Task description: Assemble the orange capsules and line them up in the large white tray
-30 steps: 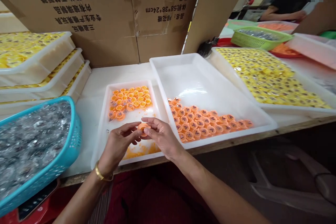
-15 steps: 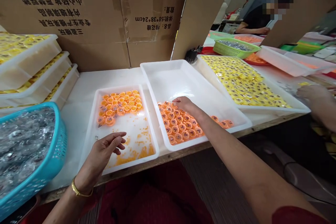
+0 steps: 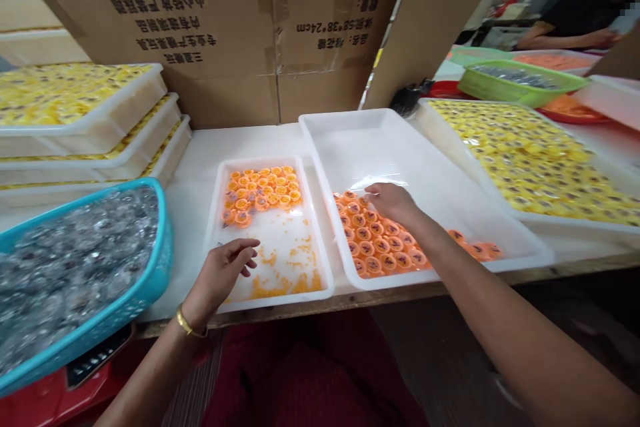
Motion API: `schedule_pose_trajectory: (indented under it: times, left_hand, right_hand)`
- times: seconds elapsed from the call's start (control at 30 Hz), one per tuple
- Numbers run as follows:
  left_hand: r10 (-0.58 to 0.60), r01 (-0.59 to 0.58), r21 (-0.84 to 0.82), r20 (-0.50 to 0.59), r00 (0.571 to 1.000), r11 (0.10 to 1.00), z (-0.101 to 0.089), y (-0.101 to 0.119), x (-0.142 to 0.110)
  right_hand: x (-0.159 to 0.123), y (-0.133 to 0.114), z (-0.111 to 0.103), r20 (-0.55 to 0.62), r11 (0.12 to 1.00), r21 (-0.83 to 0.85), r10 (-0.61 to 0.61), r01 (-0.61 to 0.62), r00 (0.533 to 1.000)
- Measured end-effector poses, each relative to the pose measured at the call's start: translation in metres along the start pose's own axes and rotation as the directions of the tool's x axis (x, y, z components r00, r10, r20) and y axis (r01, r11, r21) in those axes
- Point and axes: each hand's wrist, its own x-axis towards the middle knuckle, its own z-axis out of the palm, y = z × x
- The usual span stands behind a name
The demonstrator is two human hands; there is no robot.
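Note:
My left hand (image 3: 227, 272) hovers over the near left part of a small white tray (image 3: 327, 283), its fingers loosely bent and apart with nothing in them. That tray holds small orange cups (image 3: 273, 180) grouped at its far end and orange-yellow crumbs (image 3: 287, 283) strewn near its front. My right hand (image 3: 393, 203) is in a larger white tray (image 3: 520, 250), fingertips drawn together at the far edge of rows of orange cups with printed tops (image 3: 377, 245). Whatever lies between those fingertips is hidden.
A blue basket (image 3: 167, 240) of clear plastic pieces stands left. Behind it rise stacked trays of yellow pieces (image 3: 75, 90). A cardboard box (image 3: 240, 93) walls off the back. At right sit a yellow-filled tray (image 3: 525, 153) and a green basket (image 3: 510, 90); another person (image 3: 575, 20) is beyond.
My view has turned left, so the trays and basket appear farther right. Both hands keep nearly the same places over their trays.

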Motion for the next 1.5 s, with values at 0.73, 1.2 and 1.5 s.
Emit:
schedule_pose_trajectory:
  times: [0.73,1.2,1.5]
  left_hand:
    - [0.278,-0.254,0.928,0.176,0.944,0.274,-0.016,0.001,0.076]
    - [0.504,-0.651,0.709,0.471,0.724,0.272,-0.007,0.012,0.000]
    - [0.368,-0.336,0.314,-0.046,0.929,0.888,0.021,0.020,-0.008]
  right_hand:
    - [-0.110,-0.154,0.083,0.264,0.875,0.296,-0.459,0.382,0.848]
    - [-0.110,-0.148,0.096,0.223,0.690,0.675,-0.529,0.262,0.819]
    - [-0.128,-0.143,0.083,0.079,0.672,0.708,-0.381,0.217,0.921]
